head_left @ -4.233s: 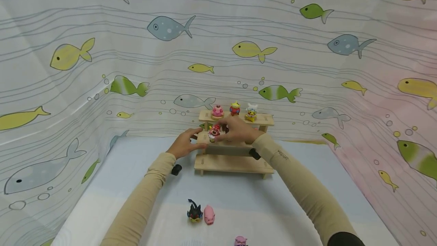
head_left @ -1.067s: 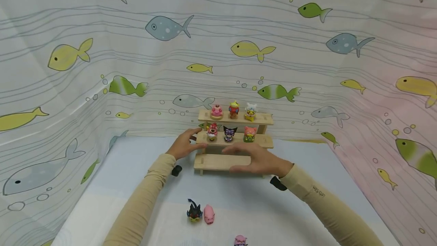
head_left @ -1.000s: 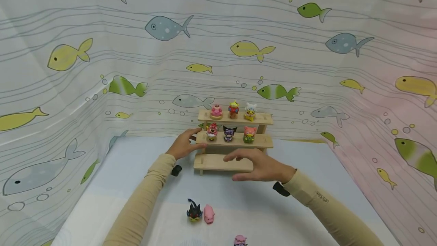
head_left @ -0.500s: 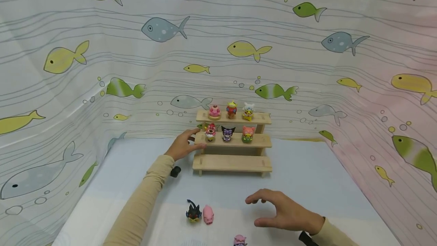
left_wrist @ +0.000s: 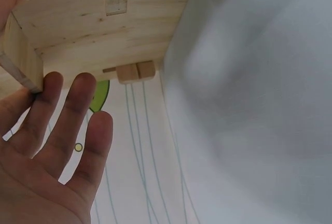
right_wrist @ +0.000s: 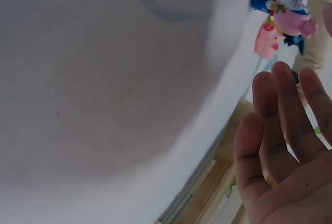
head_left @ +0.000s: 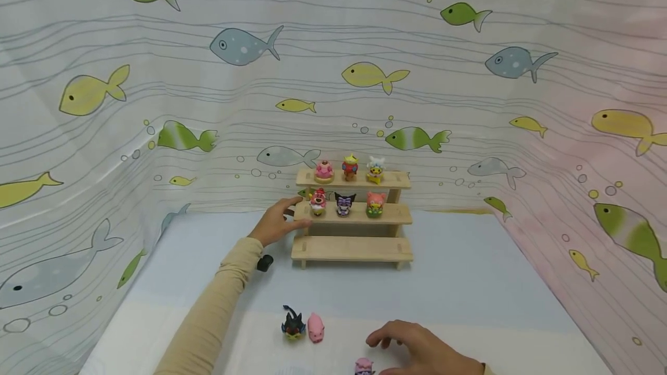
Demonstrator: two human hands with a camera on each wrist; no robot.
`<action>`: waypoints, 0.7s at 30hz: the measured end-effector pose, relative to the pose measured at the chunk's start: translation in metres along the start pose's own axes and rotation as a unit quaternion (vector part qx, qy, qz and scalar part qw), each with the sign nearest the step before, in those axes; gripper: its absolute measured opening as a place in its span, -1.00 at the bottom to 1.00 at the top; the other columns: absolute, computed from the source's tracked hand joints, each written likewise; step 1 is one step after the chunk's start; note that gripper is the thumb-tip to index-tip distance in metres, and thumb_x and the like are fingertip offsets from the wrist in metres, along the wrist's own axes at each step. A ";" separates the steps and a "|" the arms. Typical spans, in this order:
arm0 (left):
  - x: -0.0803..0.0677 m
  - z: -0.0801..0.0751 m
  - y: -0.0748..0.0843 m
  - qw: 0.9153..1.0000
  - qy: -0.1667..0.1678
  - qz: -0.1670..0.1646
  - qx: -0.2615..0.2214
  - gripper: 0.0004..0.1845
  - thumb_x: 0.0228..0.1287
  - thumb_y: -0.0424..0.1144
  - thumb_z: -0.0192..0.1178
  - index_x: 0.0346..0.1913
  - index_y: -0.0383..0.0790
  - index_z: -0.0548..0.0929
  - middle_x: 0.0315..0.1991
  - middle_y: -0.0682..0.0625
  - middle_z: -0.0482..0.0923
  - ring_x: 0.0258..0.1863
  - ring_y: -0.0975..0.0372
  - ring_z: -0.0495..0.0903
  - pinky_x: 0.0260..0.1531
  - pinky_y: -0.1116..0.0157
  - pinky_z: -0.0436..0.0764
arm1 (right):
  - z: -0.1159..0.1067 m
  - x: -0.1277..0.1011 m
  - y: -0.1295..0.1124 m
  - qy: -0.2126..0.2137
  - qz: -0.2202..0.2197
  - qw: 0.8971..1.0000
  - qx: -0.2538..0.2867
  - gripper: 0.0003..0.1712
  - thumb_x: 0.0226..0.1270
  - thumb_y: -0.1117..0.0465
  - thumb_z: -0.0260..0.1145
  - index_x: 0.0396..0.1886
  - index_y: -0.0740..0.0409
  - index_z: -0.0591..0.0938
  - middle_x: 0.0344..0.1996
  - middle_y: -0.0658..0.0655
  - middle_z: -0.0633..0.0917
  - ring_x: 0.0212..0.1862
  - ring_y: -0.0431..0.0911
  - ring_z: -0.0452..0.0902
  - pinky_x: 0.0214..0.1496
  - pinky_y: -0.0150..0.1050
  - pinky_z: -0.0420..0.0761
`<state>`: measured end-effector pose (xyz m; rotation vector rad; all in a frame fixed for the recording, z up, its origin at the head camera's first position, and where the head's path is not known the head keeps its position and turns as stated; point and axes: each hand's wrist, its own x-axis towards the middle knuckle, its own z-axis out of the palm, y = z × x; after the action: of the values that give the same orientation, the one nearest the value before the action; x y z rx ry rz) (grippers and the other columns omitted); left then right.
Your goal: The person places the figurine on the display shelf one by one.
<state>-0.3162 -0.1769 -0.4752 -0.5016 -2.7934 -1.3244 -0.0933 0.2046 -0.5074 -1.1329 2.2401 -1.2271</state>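
**Left hand braces rack; right hand over loose figure**

Your left hand [head_left: 273, 223] rests relaxed fingers on the wooden stepped shelf's [head_left: 351, 247] left end, likely steadying it. Your right hand [head_left: 417, 352] hovers, fingers loosely spread and holding nothing, just beside the small pink figure [head_left: 363, 366] at the desk's [head_left: 469, 282] near edge. Six figures fill the upper steps; the bottom step is bare.

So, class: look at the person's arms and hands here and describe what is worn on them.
The left arm wears a long, close-fitting beige sleeve down to the wrist. A small black device sits at that wrist. Both the left hand and the right hand are bare: no gloves, and no rings show. The right sleeve barely shows.
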 end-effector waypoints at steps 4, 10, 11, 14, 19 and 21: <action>0.000 0.002 -0.003 1.000 0.000 0.001 -0.006 -0.03 0.10 0.24 0.47 0.52 -0.07 0.36 0.40 -0.14 0.38 0.15 -0.03 0.56 0.11 -0.06 0.57 | 0.006 0.003 0.003 -0.006 -0.007 1.000 -0.013 -0.51 0.39 0.05 0.43 0.28 -0.08 0.58 0.09 -0.12 0.67 0.00 -0.24 0.57 -0.03 -0.30 0.58; 0.001 0.001 -0.004 1.000 -0.001 -0.001 0.000 -0.02 0.09 0.27 0.46 0.52 -0.04 0.36 0.39 -0.14 0.38 0.15 -0.02 0.56 0.08 -0.04 0.59 | 0.010 0.008 0.000 -0.010 -0.012 1.000 -0.019 -0.60 0.44 0.01 0.38 0.22 -0.14 0.61 0.03 -0.19 0.67 -0.03 -0.29 0.57 -0.07 -0.35 0.57; 0.002 0.000 -0.004 1.000 0.000 -0.001 0.001 -0.03 0.09 0.27 0.46 0.51 -0.04 0.36 0.39 -0.14 0.39 0.15 -0.01 0.56 0.07 -0.04 0.59 | 0.010 0.009 0.000 -0.010 -0.017 1.000 -0.021 -0.63 0.46 0.03 0.37 0.21 -0.14 0.62 0.02 -0.20 0.67 -0.05 -0.29 0.58 -0.09 -0.36 0.57; 0.002 -0.002 -0.003 1.000 0.001 -0.001 0.004 -0.04 0.08 0.27 0.47 0.50 -0.03 0.38 0.37 -0.16 0.40 0.15 -0.01 0.56 0.05 -0.04 0.61 | 0.012 0.013 -0.002 -0.013 -0.025 0.999 -0.019 -0.68 0.49 0.08 0.33 0.18 -0.15 0.64 -0.02 -0.22 0.68 -0.08 -0.31 0.59 -0.12 -0.39 0.58; 0.002 -0.002 -0.001 1.000 -0.004 0.000 0.004 -0.03 0.09 0.29 0.45 0.50 -0.05 0.37 0.37 -0.16 0.39 0.15 -0.01 0.56 0.05 -0.04 0.60 | 0.014 0.016 -0.003 -0.017 -0.020 1.000 -0.014 -0.70 0.47 0.07 0.35 0.15 -0.12 0.66 -0.06 -0.23 0.69 -0.11 -0.32 0.61 -0.16 -0.42 0.58; 0.002 -0.002 -0.002 1.000 -0.003 0.001 0.002 -0.02 0.09 0.28 0.45 0.51 -0.08 0.37 0.38 -0.16 0.39 0.15 -0.01 0.56 0.06 -0.03 0.60 | 0.015 0.016 -0.004 -0.018 -0.018 1.000 -0.017 -0.71 0.49 0.09 0.33 0.15 -0.11 0.67 -0.06 -0.23 0.69 -0.12 -0.33 0.61 -0.17 -0.42 0.58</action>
<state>-0.3187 -0.1787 -0.4749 -0.5103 -2.7991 -1.3187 -0.0926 0.1826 -0.5115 -1.2032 2.2319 -1.1777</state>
